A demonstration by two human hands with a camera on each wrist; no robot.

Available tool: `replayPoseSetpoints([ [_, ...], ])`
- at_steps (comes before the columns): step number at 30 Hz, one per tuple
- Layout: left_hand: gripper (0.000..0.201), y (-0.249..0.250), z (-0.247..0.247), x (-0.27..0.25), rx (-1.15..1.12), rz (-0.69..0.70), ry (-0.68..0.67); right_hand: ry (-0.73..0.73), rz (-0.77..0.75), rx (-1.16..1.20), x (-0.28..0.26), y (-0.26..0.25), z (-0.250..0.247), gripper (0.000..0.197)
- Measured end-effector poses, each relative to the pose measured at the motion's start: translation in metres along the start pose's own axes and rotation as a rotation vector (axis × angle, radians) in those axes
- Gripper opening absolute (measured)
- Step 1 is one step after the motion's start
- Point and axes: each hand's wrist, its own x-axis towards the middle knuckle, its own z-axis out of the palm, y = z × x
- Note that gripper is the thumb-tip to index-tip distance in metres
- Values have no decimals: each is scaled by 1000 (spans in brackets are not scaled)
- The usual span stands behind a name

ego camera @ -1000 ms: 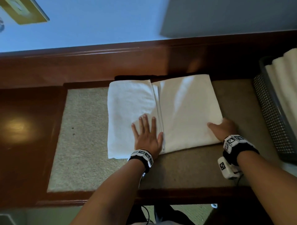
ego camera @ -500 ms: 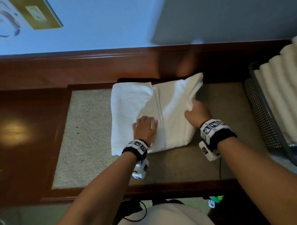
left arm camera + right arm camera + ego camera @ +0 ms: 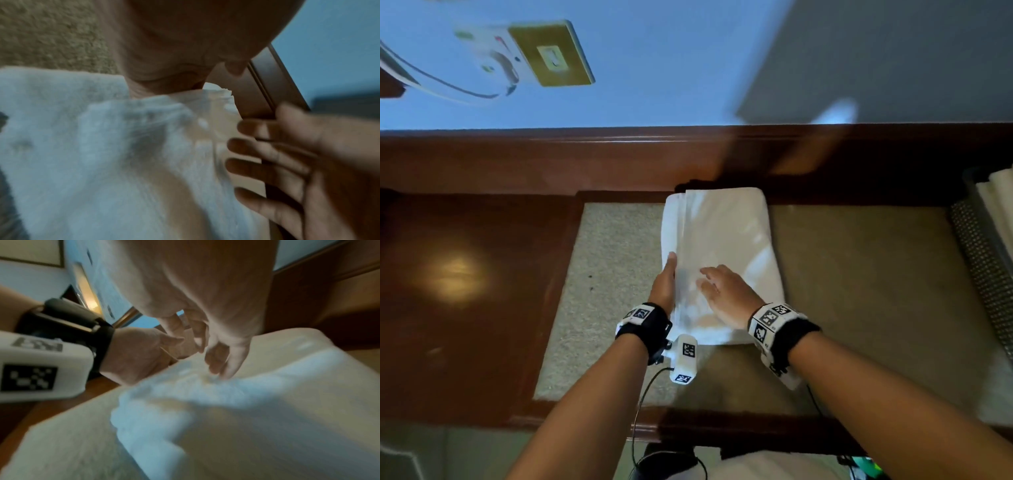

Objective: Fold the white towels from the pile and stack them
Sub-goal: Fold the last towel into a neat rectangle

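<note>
Towel half now folded over on beige mat.

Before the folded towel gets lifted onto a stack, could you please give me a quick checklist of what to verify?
1. White towel folded over into a narrow rectangle: ok.
2. Left edges aligned: not ok, a lower layer sticks out.
3. Left hand steadies the left edge: ok.
4. Right hand lies flat on top: ok.
5. Towel lies wholly on the beige mat: ok.
6. Stack to receive it: cannot tell, only rolled towels in the mesh basket.
</note>
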Motion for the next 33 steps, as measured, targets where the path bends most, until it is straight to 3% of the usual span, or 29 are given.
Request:
replayPoseSetpoints([
  [4, 73, -8, 5, 20, 232, 37, 110, 193, -2, -232, 5, 39, -1, 42],
  [8, 30, -7, 12, 16, 352, 142, 249, 343, 47, -351, 14, 68, 2, 59],
  [10, 22, -11, 6, 13, 335, 163, 274, 380, 60, -374, 19, 75, 3, 70],
  [16, 36, -18, -18, 17, 434, 110, 264, 346, 3, -508, 36, 81, 18, 79],
  [20, 73, 8, -10, 25, 481, 81, 280, 361, 15, -534, 39, 82, 28, 77],
  [26, 29, 33, -15, 53, 706, 88, 418, 403, -18, -542, 42, 86, 32, 74],
  [28, 32, 41, -11, 52, 835, 99, 492, 408, -21, -541, 42, 87, 32, 74],
  [29, 43, 46, -5, 53, 958, 146, 494, 411, -27, -539, 41, 87, 31, 73],
  [31, 64, 52, 13, 56, 1254, 289, 347, 410, -35, -541, 41, 87, 31, 73],
  [33, 70, 49, 30, 66, 1569, 469, 75, 408, -34, -541, 40, 87, 31, 72],
])
